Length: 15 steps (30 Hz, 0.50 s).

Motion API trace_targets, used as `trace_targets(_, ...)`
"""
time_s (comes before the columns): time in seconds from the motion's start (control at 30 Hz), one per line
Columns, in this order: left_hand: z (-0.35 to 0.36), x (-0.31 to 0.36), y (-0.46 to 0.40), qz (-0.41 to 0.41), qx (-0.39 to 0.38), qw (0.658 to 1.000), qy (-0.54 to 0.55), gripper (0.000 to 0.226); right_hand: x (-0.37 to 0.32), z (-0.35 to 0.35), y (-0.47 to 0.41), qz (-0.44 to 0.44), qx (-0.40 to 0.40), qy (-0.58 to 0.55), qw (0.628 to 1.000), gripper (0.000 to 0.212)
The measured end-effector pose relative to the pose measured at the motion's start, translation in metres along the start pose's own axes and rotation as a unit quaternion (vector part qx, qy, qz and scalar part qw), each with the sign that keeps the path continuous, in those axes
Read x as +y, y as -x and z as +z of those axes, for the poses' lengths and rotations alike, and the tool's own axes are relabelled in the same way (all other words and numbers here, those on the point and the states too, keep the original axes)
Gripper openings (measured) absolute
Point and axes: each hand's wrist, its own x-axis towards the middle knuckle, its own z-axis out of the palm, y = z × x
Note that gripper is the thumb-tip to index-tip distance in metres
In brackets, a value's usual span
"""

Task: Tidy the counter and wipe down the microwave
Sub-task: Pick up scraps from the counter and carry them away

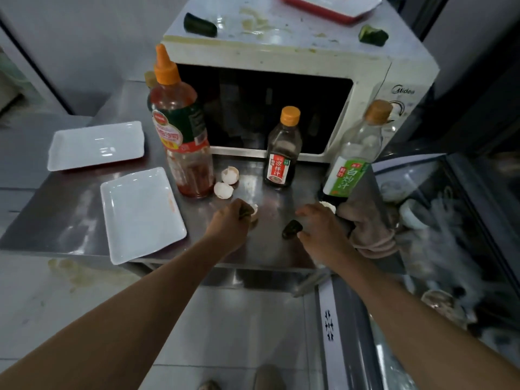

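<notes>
On the steel counter (70, 220), my left hand (229, 222) curls its fingers round a small dark green vegetable piece (245, 211), right beside a broken eggshell (255, 213). My right hand (319, 228) lies over the counter with fingers stretched out. Its thumb touches another dark green piece (292, 229), and an eggshell half (328, 206) peeks out behind its fingers. Two more eggshell halves (226, 182) lie by the ketchup bottle (181, 130). The white microwave (365, 68) stands behind, its top smeared and carrying two cucumber chunks (200, 25) (372, 35).
A dark sauce bottle (281, 153) and a clear vinegar bottle (353, 156) stand before the microwave door. Two white rectangular plates (95, 146) (140, 212) lie at left. A beige cloth (371, 232) is bunched at the counter's right edge. A red-rimmed tray (329, 4) sits on the microwave.
</notes>
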Motion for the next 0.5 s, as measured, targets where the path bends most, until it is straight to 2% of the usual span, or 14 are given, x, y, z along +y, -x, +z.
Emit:
trace_targets(0.33,0.024,-0.004,-0.004,0.012,-0.03,0.999,-0.002,0.014,0.03,0.011,0.012,0.066,-0.028,0.023,0.997,0.048)
trace_targets(0.5,0.028,-0.007,-0.005,0.009,-0.025,1.0,-0.007,0.016,0.034,0.018,0.012,0.067,-0.009,0.022,0.997,0.044)
